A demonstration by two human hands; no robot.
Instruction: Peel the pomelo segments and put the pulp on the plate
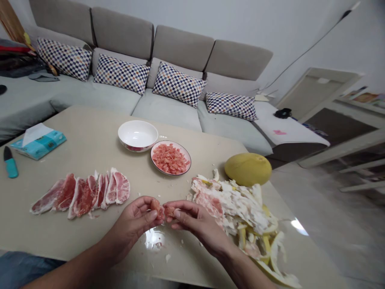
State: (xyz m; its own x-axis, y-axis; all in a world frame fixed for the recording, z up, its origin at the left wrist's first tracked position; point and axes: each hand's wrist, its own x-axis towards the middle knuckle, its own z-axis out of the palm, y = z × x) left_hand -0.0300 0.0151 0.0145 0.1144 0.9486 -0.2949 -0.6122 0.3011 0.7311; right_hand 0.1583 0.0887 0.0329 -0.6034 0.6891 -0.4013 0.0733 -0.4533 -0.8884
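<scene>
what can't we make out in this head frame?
- Pomelo piece: mostly covered by the fingers of the left hand and right hand.
- White bowl: contents mostly hidden by its rim.
- Peel pile: runs off the bottom edge.
- Shelf items at far right: blurred.

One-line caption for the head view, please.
Both hands pull apart a pink pomelo piece above the beige table, between peeled segments and a white peel heap.

Beige table (pixel 90 136); pomelo segments (pixel 81 192), bowl (pixel 137 135), plate (pixel 171 157), peel pile (pixel 240 208), whole pomelo (pixel 248 169), tissues (pixel 38 140), knife (pixel 10 162)
</scene>
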